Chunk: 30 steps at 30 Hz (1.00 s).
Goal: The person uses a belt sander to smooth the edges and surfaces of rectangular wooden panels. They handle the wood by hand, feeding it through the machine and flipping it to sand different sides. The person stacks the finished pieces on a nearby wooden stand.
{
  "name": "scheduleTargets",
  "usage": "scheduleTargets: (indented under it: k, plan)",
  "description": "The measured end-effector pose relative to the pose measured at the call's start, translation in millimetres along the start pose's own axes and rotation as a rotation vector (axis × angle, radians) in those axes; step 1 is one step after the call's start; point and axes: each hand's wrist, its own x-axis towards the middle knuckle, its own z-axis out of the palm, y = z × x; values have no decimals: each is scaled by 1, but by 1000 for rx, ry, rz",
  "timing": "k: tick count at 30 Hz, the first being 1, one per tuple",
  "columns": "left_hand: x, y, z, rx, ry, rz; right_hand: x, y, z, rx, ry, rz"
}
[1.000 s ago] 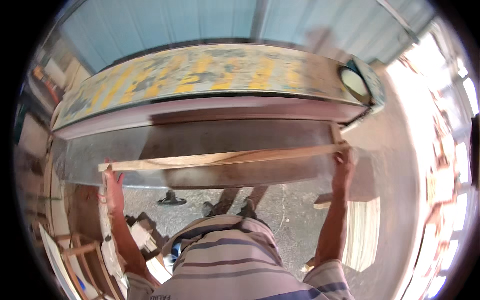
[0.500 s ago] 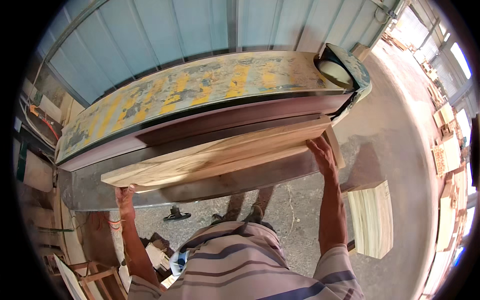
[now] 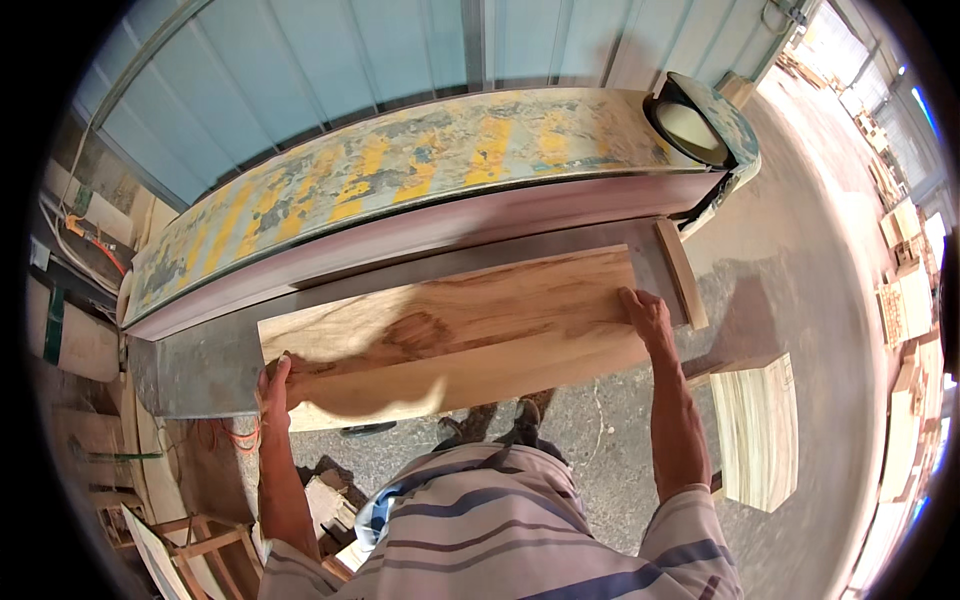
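A long pale wooden board [image 3: 470,315] with brown grain lies in front of me, its broad face turned up. My left hand [image 3: 275,385] grips its left end, thumb on top and fingers partly hidden. At the right end my right hand [image 3: 650,318] is closed on the board's edge. Beyond it runs the pink sanding belt [image 3: 430,225] of a long edge sander, whose top cover [image 3: 340,180] has worn yellow stripes. A gap separates the board from the belt. The grey metal sander table [image 3: 190,380] shows around and under the board.
A narrow wooden stop strip [image 3: 682,275] crosses the table's right end. Stacked pale boards [image 3: 757,435] stand at my right. Wood offcuts [image 3: 330,510] and a wooden frame [image 3: 215,550] are at lower left. A blue panel wall [image 3: 400,50] rises behind the sander.
The board has come away from the belt toward me and tipped, so more of its broad face shows. Both hands have moved with it, and its right end has left the stop strip.
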Motion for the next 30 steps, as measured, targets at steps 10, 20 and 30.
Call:
scheduleTargets:
  k: [10, 20, 30]
  plan:
    - [-3, -80, -20, 238, 114, -7, -16, 20, 13, 362, 308, -217]
    - [-64, -11, -7, -140, -48, -481, -48, 12, 48, 635, 439, -114]
    - [-33, 1, 10, -280, -40, -526, -18, -17, 52, 612, 504, -64]
